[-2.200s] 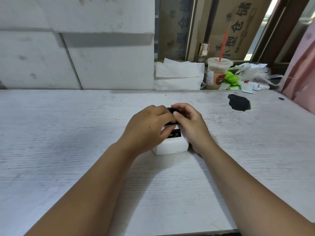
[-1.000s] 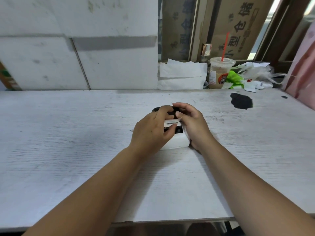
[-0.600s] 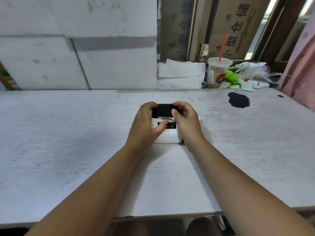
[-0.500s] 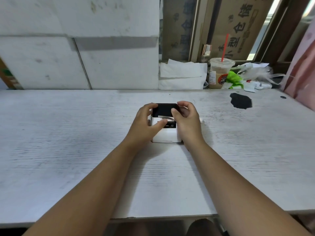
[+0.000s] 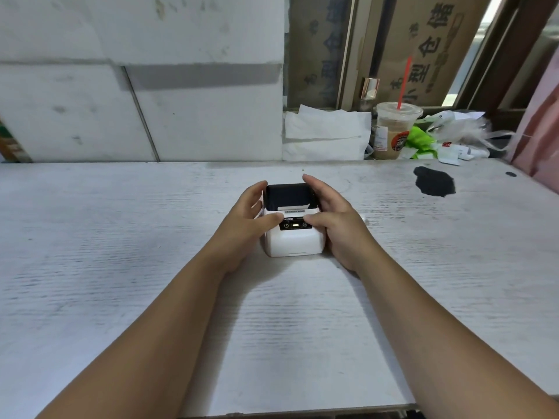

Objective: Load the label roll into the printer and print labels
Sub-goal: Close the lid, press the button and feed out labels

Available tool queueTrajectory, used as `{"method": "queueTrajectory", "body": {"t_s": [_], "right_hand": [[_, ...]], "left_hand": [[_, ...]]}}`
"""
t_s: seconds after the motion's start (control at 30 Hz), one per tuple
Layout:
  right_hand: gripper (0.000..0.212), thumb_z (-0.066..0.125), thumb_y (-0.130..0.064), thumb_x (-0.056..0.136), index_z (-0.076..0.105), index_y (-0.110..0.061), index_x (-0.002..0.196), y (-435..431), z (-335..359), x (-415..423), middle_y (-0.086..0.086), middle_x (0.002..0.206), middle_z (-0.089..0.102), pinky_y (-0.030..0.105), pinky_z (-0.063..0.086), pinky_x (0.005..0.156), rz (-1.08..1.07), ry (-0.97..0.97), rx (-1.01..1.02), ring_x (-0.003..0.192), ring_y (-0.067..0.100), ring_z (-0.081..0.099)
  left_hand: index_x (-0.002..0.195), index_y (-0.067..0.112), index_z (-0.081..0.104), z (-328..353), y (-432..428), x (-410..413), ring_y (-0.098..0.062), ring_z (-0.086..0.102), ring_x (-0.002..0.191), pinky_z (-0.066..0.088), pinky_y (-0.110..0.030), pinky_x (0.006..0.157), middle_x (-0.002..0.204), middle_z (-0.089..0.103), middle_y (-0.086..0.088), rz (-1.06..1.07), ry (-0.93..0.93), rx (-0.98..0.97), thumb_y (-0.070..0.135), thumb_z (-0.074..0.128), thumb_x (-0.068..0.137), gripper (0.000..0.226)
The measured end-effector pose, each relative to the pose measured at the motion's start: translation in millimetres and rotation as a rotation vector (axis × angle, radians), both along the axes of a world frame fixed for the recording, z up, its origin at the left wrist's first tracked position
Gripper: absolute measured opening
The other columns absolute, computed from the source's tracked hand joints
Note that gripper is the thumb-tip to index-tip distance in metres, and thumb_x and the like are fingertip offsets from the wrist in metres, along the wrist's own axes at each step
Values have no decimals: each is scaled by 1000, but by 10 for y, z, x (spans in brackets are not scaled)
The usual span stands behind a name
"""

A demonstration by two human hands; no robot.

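Note:
A small white label printer (image 5: 292,243) stands in the middle of the white table (image 5: 121,252). Its black lid (image 5: 289,195) sits at the far top, and a white label edge (image 5: 293,207) shows at the slot below it. A small light glows on the dark front panel. My left hand (image 5: 242,225) cups the printer's left side, thumb on the panel, fingers spread beside the lid. My right hand (image 5: 338,225) wraps the right side, with its thumb on the panel as well. The roll itself is hidden inside.
At the back right stand a lidded drink cup with a red straw (image 5: 393,131), folded white paper (image 5: 326,137) and crumpled bags and wrappers (image 5: 453,134). A black stain (image 5: 434,184) marks the table. A pink cloth (image 5: 544,131) hangs at the right edge. White wall panels rise behind.
My fingers have come off the top of the printer and spread to its two sides, uncovering the black lid. Both thumbs now rest on the front panel.

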State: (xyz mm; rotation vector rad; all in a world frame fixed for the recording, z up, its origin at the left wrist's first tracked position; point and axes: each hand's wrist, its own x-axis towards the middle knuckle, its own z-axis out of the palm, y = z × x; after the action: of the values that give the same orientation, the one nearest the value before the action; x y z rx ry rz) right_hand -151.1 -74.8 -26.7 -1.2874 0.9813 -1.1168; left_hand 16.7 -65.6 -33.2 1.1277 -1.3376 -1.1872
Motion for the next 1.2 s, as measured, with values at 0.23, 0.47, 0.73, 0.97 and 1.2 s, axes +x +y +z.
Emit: {"method": "queueTrajectory", "body": {"t_s": [0.23, 0.47, 0.73, 0.97, 1.2], "right_hand": [[50, 51, -5, 92, 49, -26, 137, 56, -6, 10, -4, 146, 48, 35, 36, 114, -63, 163, -38, 132, 11, 47], [55, 51, 2, 88, 52, -26, 135, 80, 13, 7, -3, 140, 53, 32, 44, 104, -67, 127, -7, 122, 13, 56], [55, 52, 3, 87, 53, -23, 135, 86, 6, 35, -4, 139, 54, 19, 44, 92, -93, 120, -20, 116, 7, 55], [53, 53, 1, 85, 55, -23, 132, 94, 0, 60, -1, 135, 57, 21, 43, 90, -127, 139, -17, 119, 12, 55], [49, 54, -2, 86, 59, -26, 128, 90, 2, 59, 1, 128, 61, 19, 46, 80, -136, 136, -9, 98, 10, 60]], "left_hand": [[143, 29, 34, -3, 10, -33, 2, 57, 113, 43, -27, 98, 122, 58, 21, -32, -85, -26, 9, 56, 89, 61], [143, 30, 32, 24, 30, -57, 8, 58, 104, 43, -21, 95, 111, 57, 30, -1, -132, -24, 9, 57, 89, 63], [117, 55, 41, 43, 7, -44, -10, 49, 97, 41, -32, 93, 93, 51, 26, -22, -190, -49, 9, 53, 90, 55], [77, 78, 45, 103, 62, -88, -7, 46, 94, 42, -16, 70, 83, 57, 37, -24, -246, -66, 6, 48, 89, 73], [138, 40, 32, 50, 71, -122, 11, 48, 112, 39, 1, 76, 121, 47, 29, 35, -256, -80, 16, 52, 92, 56]]}}
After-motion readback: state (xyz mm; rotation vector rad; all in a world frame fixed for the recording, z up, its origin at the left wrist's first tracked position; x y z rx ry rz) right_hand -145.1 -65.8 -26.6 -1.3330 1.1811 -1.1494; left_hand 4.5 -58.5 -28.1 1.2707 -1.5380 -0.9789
